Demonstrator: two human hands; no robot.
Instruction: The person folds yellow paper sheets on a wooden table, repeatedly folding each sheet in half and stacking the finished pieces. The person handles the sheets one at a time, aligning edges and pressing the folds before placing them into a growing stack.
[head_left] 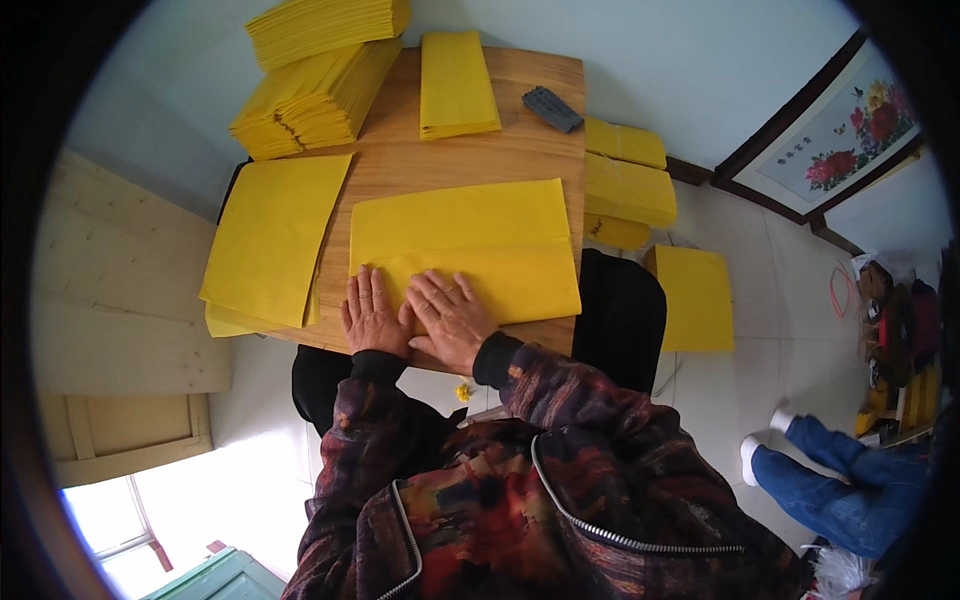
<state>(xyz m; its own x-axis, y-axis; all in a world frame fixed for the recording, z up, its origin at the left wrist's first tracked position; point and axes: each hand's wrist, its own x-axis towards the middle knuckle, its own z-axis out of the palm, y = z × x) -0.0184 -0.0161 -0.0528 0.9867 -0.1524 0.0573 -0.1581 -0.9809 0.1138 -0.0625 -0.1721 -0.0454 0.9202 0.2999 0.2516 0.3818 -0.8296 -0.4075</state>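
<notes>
A wide sheet of yellow paper (465, 225) lies before me on the wooden table, its near part folded over so that an edge runs across its middle. My left hand (376, 312) rests flat on the sheet's near left corner, fingers stretched out. Beside it my right hand (452, 318) presses down on the folded part, palm down with the fingers spread. The two thumbs are close together at the near edge. To the left, a few flat yellow sheets (275, 235) overlap the table's left edge.
Thick stacks of folded yellow paper (310, 95) rise at the far left of the table (400, 85). A smaller folded pile (458, 85) and a dark grey object (552, 108) lie at the back. Yellow bundles (630, 185) stand off the right edge. Another person's legs (835, 485) show at right.
</notes>
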